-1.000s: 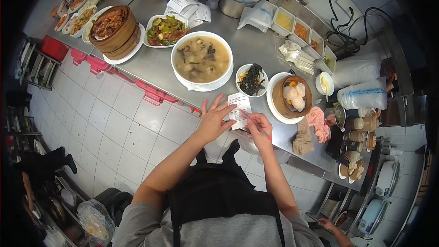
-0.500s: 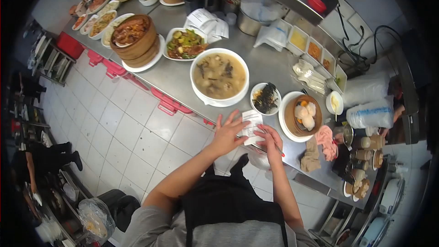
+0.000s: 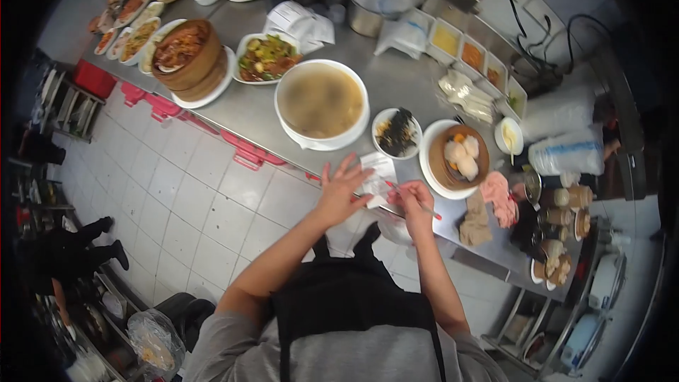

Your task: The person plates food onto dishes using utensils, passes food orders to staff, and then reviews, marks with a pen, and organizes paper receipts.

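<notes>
A printed paper slip [image 3: 380,175] lies at the counter's front edge, below a small bowl of rice with seaweed shreds [image 3: 397,133]. My left hand [image 3: 341,194] rests on the slip's left side, open with fingers spread. In my right hand [image 3: 416,206], closed at the slip's right edge, is a pen [image 3: 428,211] with red ends; one end points over the paper. To the right, a bamboo steamer [image 3: 460,157] of pale dumplings sits on a white plate [image 3: 431,177]. A large white bowl of soup [image 3: 322,102] stands up and left of the slip.
Farther left are a plate of stir-fried vegetables [image 3: 267,58] and a tall bamboo steamer [image 3: 187,60] near the front edge. Cloths [image 3: 476,219] and topping containers [image 3: 444,41] lie to the right. Another person [image 3: 71,255] stands at the far left by shelves.
The view has shifted, moving the counter items left and up. My right hand has drawn its fingers together around the pen, whose red end now shows above the slip. My left hand stays on the paper.
</notes>
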A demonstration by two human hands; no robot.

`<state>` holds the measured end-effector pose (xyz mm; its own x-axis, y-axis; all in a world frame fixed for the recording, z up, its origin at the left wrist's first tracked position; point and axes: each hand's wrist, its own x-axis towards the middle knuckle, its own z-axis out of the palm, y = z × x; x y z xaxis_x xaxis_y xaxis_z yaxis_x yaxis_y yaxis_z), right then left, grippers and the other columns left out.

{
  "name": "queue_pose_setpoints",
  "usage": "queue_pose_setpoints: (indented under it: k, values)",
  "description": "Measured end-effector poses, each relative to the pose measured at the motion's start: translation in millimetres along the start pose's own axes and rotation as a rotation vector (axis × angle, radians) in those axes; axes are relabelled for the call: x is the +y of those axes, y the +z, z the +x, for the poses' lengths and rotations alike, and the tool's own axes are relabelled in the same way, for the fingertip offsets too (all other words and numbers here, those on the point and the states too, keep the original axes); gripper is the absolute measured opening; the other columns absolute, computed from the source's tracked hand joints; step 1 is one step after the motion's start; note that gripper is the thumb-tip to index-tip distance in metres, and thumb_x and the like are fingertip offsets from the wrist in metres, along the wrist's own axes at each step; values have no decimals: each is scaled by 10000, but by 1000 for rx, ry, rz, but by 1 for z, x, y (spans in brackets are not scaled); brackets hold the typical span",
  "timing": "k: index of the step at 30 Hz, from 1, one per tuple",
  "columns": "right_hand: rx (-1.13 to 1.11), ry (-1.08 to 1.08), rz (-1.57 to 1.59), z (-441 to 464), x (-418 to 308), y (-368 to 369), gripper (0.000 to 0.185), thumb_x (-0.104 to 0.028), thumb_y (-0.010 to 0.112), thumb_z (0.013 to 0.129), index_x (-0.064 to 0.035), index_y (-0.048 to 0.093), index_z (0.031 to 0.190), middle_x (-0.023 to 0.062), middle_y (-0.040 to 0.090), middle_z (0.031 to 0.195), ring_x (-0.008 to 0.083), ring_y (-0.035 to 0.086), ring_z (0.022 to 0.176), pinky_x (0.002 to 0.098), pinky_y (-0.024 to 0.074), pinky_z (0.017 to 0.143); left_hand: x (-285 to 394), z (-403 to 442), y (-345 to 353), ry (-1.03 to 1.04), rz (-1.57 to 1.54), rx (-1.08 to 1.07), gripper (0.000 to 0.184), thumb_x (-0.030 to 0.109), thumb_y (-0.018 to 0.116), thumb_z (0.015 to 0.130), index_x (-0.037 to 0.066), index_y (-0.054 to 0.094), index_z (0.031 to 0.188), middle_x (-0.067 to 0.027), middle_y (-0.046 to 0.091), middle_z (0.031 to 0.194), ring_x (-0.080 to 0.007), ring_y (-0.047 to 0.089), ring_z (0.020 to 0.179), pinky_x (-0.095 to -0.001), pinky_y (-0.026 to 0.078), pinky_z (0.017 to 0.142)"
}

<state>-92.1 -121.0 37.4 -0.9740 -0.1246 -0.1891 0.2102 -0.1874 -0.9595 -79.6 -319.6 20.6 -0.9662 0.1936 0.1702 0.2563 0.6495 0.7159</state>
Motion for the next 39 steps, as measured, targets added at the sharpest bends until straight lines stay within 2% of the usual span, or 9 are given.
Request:
queue_pose_setpoints:
  k: [5, 12, 16, 19, 22, 26, 32, 34, 39]
  values:
    - [3, -18, -52, 0, 11, 0, 51, 26, 511, 838, -15, 535, 857, 103, 640, 787, 110, 595, 663, 228, 489, 633, 4, 3, -4, -1, 21, -25, 542, 301, 668, 750, 174, 503, 1251, -98, 501, 1249, -262, 241, 1340, -612, 50, 1004]
    - [-27, -303, -538, -7, 16, 23, 29, -11, 596, 776, 4, 573, 783, 69, 610, 660, 86, 549, 575, 228, 445, 547, 7, 2, -8, -12, 40, -27, 509, 312, 650, 763, 162, 517, 1231, -81, 496, 1253, -242, 239, 1336, -585, 47, 1019]
    - [-66, -356, -621, -9, 6, 26, 6, 0, 575, 778, 2, 569, 778, 66, 585, 633, 95, 535, 551, 242, 442, 531, 5, 3, -6, -3, 34, -24, 520, 311, 658, 758, 166, 513, 1236, -83, 500, 1244, -250, 242, 1336, -590, 46, 1015]
    - [59, -361, -616, -2, 13, 17, 10, 0, 570, 780, -1, 572, 771, 60, 584, 633, 95, 533, 549, 237, 438, 529, 6, 2, -6, 8, 29, -21, 538, 307, 668, 756, 170, 502, 1249, -92, 503, 1225, -264, 244, 1337, -607, 45, 1004]
    - [80, -224, -454, -1, 13, 14, 11, 1, 570, 777, -4, 574, 768, 63, 593, 647, 99, 549, 564, 232, 439, 535, 4, 2, -5, 12, 47, -19, 537, 309, 666, 758, 171, 500, 1249, -89, 505, 1219, -265, 245, 1336, -606, 51, 1002]
    - [-55, -332, -564, -12, 5, 24, 14, -7, 589, 767, -4, 584, 780, 81, 616, 670, 113, 588, 607, 229, 455, 569, 4, 3, -5, 12, 43, -18, 535, 310, 665, 758, 171, 499, 1248, -85, 509, 1205, -266, 248, 1334, -606, 54, 1000]
    - [89, -219, -519, -5, 9, 7, 16, -20, 591, 774, -4, 590, 773, 70, 623, 683, 90, 576, 609, 231, 454, 567, 4, 2, -5, 11, 46, -22, 535, 312, 665, 759, 170, 499, 1248, -91, 514, 1198, -270, 254, 1330, -604, 56, 1000]
    - [6, -325, -530, -11, 12, 12, 12, -12, 585, 781, -7, 586, 770, 53, 610, 665, 81, 553, 584, 227, 444, 546, 5, 2, -5, 8, 46, -22, 529, 312, 659, 762, 167, 501, 1246, -93, 508, 1215, -265, 250, 1331, -602, 59, 1005]
    - [-71, -381, -618, -20, 3, 16, 33, 10, 587, 775, -6, 586, 803, 52, 609, 696, 78, 553, 614, 225, 444, 557, 5, 2, -6, 1, 46, -33, 530, 315, 653, 763, 160, 501, 1247, -96, 494, 1248, -255, 240, 1333, -602, 61, 1012]
